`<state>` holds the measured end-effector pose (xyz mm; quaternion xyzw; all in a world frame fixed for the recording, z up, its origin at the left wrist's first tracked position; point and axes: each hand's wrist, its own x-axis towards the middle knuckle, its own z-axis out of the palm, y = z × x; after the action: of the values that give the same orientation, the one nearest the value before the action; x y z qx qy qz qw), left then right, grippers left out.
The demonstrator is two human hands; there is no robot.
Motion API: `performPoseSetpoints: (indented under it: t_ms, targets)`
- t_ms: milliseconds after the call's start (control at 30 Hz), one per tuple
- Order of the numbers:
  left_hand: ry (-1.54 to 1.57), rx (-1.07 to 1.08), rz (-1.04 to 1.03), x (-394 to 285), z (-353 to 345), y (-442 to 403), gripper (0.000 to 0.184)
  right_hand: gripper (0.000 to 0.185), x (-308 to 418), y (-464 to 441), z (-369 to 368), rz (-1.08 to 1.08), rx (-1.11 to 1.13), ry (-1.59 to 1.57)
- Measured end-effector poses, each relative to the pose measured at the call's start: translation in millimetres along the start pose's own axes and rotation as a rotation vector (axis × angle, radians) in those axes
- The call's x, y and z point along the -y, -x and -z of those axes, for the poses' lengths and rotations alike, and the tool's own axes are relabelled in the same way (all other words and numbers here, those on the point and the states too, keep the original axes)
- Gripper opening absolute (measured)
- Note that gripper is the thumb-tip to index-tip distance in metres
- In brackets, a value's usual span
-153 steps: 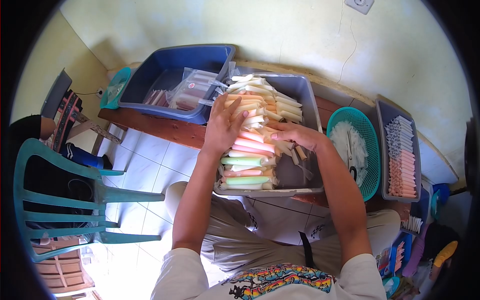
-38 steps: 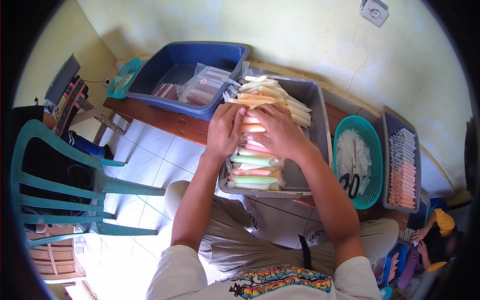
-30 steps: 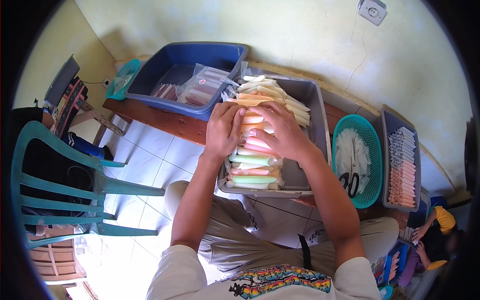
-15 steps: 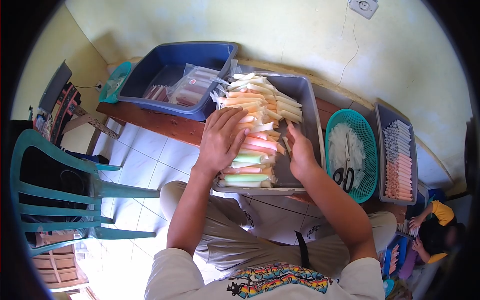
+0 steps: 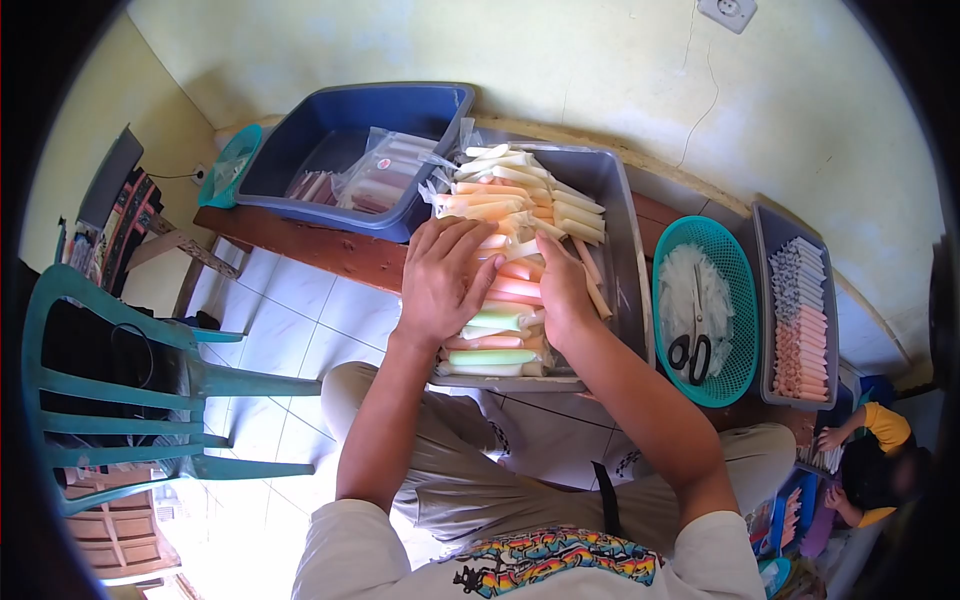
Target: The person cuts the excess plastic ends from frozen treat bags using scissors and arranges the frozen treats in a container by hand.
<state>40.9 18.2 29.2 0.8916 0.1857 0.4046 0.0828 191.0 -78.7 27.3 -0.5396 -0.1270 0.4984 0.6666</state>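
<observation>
Pale, orange, pink and green ice pops [image 5: 515, 290] in clear plastic tubes lie heaped and in rows in a grey tray [image 5: 625, 260]. My left hand [image 5: 445, 275] rests over their left ends, its fingers stretched out and the thumb apart. On the opposite side, my right hand [image 5: 568, 295] is set against the right ends of the ice pops, fingers extended. Its inner side is partly hidden. A few tubes lie loose just right of this hand.
A blue tub [image 5: 350, 110] with packed bags stands at left. To the right are a turquoise basket [image 5: 745, 290] holding scissors [image 5: 692, 345] and clear plastic, and a grey bin [image 5: 797, 320] of stacked tubes. Another person [image 5: 870, 450] works at far right; a green chair [image 5: 120, 385] stands left.
My right hand has moved left and in against the ice pops; loose tubes now show to its right. The left hand has barely moved.
</observation>
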Motion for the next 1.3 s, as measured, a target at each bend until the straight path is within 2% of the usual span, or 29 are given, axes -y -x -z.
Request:
performPoseSetpoints:
  t_ms: [100, 233, 300, 533, 600, 700, 833, 1133, 1200, 1300]
  targets:
    - [-0.002, 0.022, 0.018, 1, 0, 1, 0.038, 0.052, -9, -11, -1, 0.096, 0.0, 0.051]
    - [0.016, 0.011, 0.072, -5, 1, 0, 0.039, 0.053, -2, -8, -3, 0.075, -0.02, -0.006]
    - [-0.055, 0.01, 0.037, -4, 1, 0, 0.039, 0.054, 16, 10, -11, 0.169, 0.006, -0.09]
    - [-0.015, 0.075, 0.065, -1, -2, 0, 0.041, 0.055, 8, -9, -12, 0.227, 0.021, -0.103]
    - [-0.018, 0.08, 0.057, -2, -1, -1, 0.041, 0.055, 13, -6, -15, 0.213, 0.175, -0.077]
    - [-0.032, 0.081, 0.028, -1, -2, -1, 0.041, 0.059, 3, -26, -14, 0.129, 0.259, -0.095]
    - [-0.043, 0.076, 0.026, -1, -3, -1, 0.042, 0.062, -9, -36, -10, 0.193, 0.332, -0.062]
    - [-0.027, 0.078, 0.001, 1, 1, 2, 0.047, 0.068, 1, -19, -2, 0.156, 0.318, -0.182]
    - [0.088, 0.053, 0.086, -1, 4, 2, 0.047, 0.068, 1, -19, 3, 0.104, 0.198, -0.199]
    - [0.06, 0.063, 0.056, 1, 5, 3, 0.045, 0.067, 1, -13, 15, 0.075, 0.175, -0.147]
